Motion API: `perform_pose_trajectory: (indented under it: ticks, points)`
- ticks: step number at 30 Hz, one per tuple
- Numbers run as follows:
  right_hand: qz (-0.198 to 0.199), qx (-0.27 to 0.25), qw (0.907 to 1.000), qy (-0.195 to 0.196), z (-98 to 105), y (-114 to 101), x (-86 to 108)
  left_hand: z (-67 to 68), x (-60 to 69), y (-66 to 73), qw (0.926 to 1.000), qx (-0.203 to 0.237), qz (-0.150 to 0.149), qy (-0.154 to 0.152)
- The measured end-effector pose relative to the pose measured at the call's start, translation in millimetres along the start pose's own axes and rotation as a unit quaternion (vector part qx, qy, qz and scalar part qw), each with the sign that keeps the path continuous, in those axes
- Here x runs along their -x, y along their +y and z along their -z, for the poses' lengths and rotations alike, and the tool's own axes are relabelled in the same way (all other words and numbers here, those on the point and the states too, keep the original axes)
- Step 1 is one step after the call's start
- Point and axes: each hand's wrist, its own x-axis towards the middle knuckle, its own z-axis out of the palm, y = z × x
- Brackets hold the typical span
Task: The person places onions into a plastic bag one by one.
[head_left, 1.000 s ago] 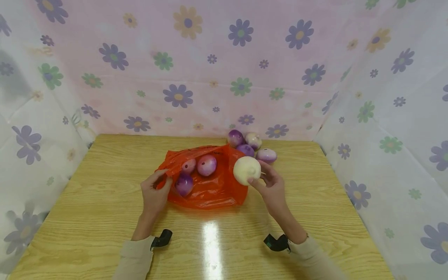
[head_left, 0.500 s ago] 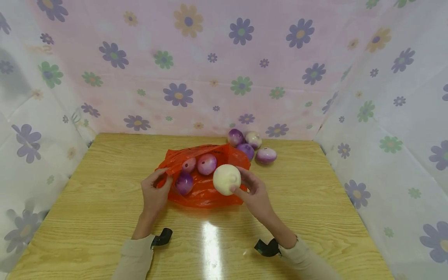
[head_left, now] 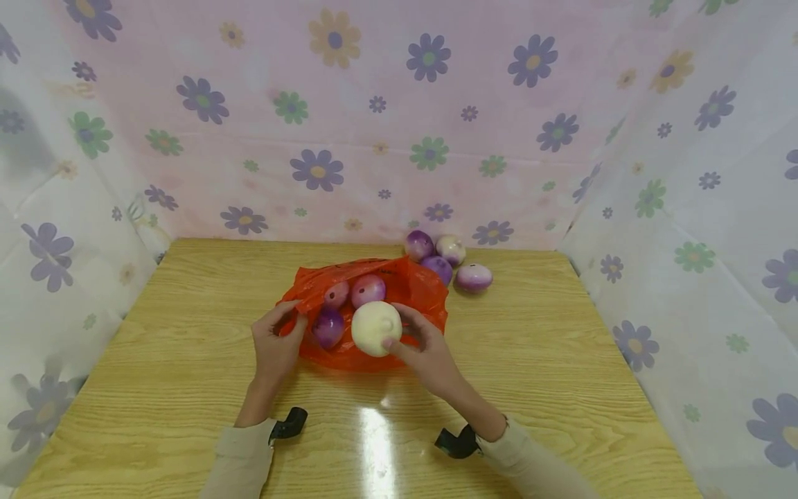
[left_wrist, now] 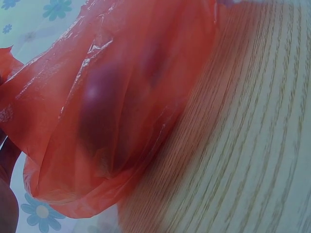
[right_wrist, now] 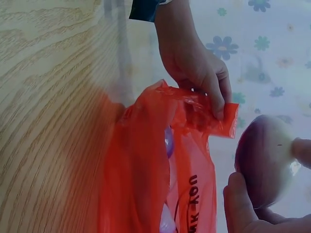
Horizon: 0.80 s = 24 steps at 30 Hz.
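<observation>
A red plastic bag [head_left: 430, 294] lies with its mouth spread on the table, three purple onions inside, one of them a dark purple onion [head_left: 327, 328] at the left. My left hand [head_left: 277, 346] pinches the bag's left edge. Over the bag's front part my right hand [head_left: 430, 357] holds a pale onion [head_left: 376, 328] between thumb and fingers. In the right wrist view that onion [right_wrist: 265, 160] shows a purple side, beside the bag [right_wrist: 136, 179]. The left wrist view shows the bag's outside [left_wrist: 63, 145] with dark round shapes through the film.
Behind the bag's right corner several onions sit grouped, among them a whitish onion [head_left: 451, 249] and a light purple onion [head_left: 474, 278] at their right. The wooden table [head_left: 156, 360] meets flowered cloth [head_left: 374, 69] at its back and sides.
My right hand has carried the pale onion leftward and slightly nearer the front, from the bag's right edge to over its opening. My left hand has kept its place on the bag.
</observation>
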Motion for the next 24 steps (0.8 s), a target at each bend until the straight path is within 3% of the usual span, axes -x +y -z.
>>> perform_pose_trajectory:
  ticks: [7, 15, 22, 24]
  points:
    - [-0.013, -0.010, 0.9999, 0.000, -9.5, 2.7, -9.5, -0.2, 0.1, -0.2, 1.0000, 0.000, 0.001, -0.002]
    - [-0.048, 0.048, 0.9977, 0.005, -14.1, 6.9, -19.2, -0.8, 0.7, -2.5, 0.9998, 0.018, -0.004, 0.002]
    - [-0.060, 0.118, 0.9909, -0.022, -15.3, 2.2, -31.2, 1.5, 5.5, -32.8, 0.9998, 0.018, 0.000, 0.003]
    - [-0.059, 0.138, 0.9880, -0.036, -14.6, -1.9, -36.1, 2.0, 5.8, -34.7, 0.9999, 0.013, -0.002, 0.004]
